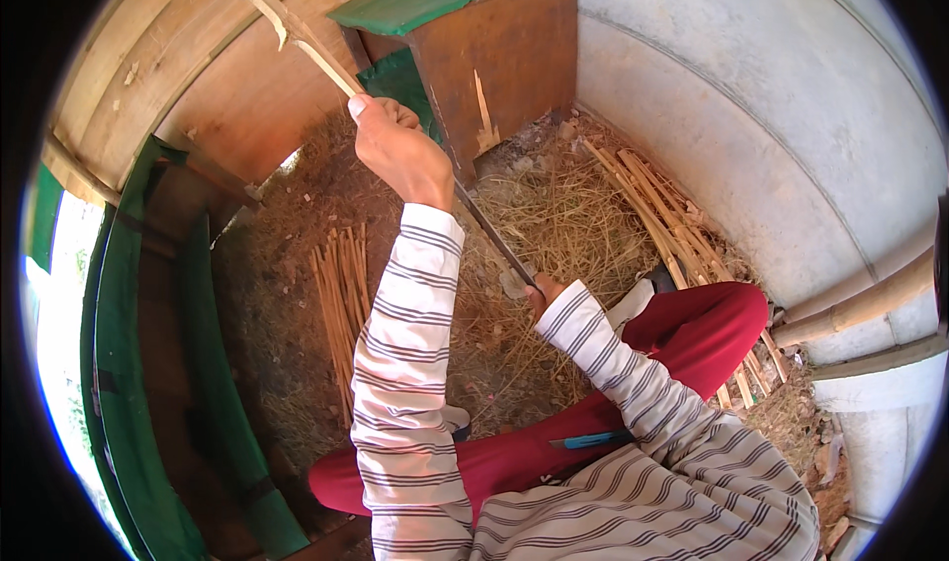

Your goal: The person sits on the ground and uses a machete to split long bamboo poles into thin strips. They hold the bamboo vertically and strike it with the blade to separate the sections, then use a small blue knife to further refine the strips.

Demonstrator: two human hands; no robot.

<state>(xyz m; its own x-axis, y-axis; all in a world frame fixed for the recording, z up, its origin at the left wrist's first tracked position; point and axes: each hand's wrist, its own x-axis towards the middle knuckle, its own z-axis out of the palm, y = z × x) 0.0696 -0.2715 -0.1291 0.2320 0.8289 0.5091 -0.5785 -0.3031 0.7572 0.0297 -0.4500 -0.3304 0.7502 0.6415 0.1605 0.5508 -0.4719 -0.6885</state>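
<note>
My left hand (pixel 400 151) is closed around a long pale wooden strip (pixel 326 59), which slants up past the top left of the view and has a rough, split spot partway along. A thin dark length (pixel 491 233) runs from below that hand down to my right hand (pixel 544 294). Whether it is the same strip in shadow or a separate piece, I cannot tell. My right fingers are closed on its lower end, close to my knees. A slim blue object (pixel 590 440) lies on my red trousers.
Bundles of split wooden strips lie on the straw-strewn ground, one at left (pixel 341 299) and one at right (pixel 662 215). A brown wooden box (pixel 499 57) with a green top stands ahead. Pale sheet walling (pixel 751 136) curves along the right; green-edged boards (pixel 138 393) stand at left.
</note>
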